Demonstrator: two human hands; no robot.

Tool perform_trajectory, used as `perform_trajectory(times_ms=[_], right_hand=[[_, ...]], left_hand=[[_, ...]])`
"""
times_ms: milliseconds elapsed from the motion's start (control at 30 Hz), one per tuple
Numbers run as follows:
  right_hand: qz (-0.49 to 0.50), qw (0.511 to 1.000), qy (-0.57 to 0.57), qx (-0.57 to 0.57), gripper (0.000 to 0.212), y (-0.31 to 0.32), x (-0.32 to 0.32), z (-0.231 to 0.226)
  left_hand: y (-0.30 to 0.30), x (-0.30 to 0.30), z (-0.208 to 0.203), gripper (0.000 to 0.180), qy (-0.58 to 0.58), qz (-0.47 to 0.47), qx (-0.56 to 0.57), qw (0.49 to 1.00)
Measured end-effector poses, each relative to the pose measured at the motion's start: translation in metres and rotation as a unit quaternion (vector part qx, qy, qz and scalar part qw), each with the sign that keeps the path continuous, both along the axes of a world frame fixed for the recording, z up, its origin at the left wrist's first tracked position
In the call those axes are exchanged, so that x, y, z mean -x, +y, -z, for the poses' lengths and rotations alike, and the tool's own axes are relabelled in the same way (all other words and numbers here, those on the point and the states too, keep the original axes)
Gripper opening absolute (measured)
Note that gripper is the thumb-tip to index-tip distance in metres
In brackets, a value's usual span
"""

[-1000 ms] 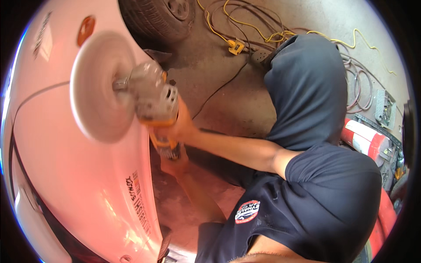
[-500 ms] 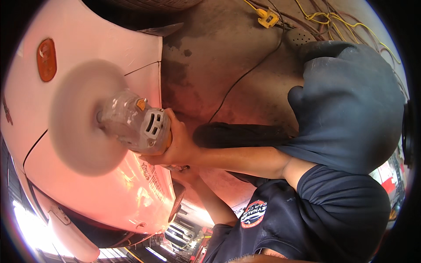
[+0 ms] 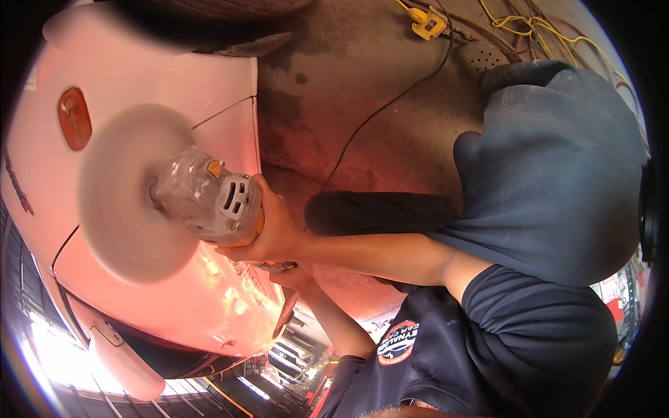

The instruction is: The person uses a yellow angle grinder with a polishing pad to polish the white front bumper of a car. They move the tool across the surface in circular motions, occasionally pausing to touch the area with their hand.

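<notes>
A polisher (image 3: 209, 191) with a grey body and a small orange button is over a pale car panel (image 3: 139, 73) that glows pink. Its round pad (image 3: 132, 230) is blurred by spinning; whether it touches the paint I cannot tell. My right hand (image 3: 268, 223) is wrapped round the polisher's body near its vents. Behind it, my left hand (image 3: 291, 276) is closed at the tool's rear part, its fingers partly hidden. An orange side lamp (image 3: 74, 118) is set in the panel just above the pad.
A dark tyre (image 3: 244, 8) is at the top edge. Across the floor runs a black cord (image 3: 380, 108), toward a yellow outlet box (image 3: 427, 24) and tangled hoses. My bent leg (image 3: 550, 181) fills the right side. A side mirror (image 3: 125, 366) juts out at lower left.
The spinning pad is slightly nearer the orange lamp. The car appears a little lower in the picture as the view shifts. Both hands keep their hold.
</notes>
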State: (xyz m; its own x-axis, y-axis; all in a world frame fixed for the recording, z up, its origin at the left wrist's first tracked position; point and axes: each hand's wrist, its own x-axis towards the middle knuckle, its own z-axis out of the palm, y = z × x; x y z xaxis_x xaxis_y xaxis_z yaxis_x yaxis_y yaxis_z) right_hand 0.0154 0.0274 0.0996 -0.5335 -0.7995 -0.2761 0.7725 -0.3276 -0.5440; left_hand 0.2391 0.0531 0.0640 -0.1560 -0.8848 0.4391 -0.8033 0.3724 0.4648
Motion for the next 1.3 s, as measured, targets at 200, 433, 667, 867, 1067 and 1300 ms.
perform_trajectory(times_ms=[200,433,667,867,1067,1300], right_hand=[[0.116,0.987,-0.109,0.008,0.084,-0.020,-0.013,0.039],[0.115,0.979,-0.170,-0.006,0.084,-0.027,-0.009,0.067],[0.095,0.994,-0.049,0.002,0.094,-0.015,-0.022,0.027],[0.126,0.983,-0.130,-0.019,0.084,-0.026,-0.018,0.048],[0.094,0.986,-0.133,-0.035,0.085,-0.033,-0.019,0.093],[0.094,0.983,-0.145,-0.060,0.085,-0.030,-0.029,0.099]], left_hand=[[-0.018,0.028,-0.026,0.054,-0.300,0.089,0.057,0.948],[-0.018,0.036,-0.008,0.055,-0.341,0.031,-0.017,0.939],[-0.018,-0.012,-0.010,0.047,-0.218,0.021,-0.010,0.976],[-0.026,0.016,-0.010,0.052,-0.261,0.052,-0.025,0.964],[-0.014,0.048,0.007,0.054,-0.331,0.014,-0.069,0.941],[-0.014,0.020,0.029,0.059,-0.297,0.036,-0.053,0.953]])
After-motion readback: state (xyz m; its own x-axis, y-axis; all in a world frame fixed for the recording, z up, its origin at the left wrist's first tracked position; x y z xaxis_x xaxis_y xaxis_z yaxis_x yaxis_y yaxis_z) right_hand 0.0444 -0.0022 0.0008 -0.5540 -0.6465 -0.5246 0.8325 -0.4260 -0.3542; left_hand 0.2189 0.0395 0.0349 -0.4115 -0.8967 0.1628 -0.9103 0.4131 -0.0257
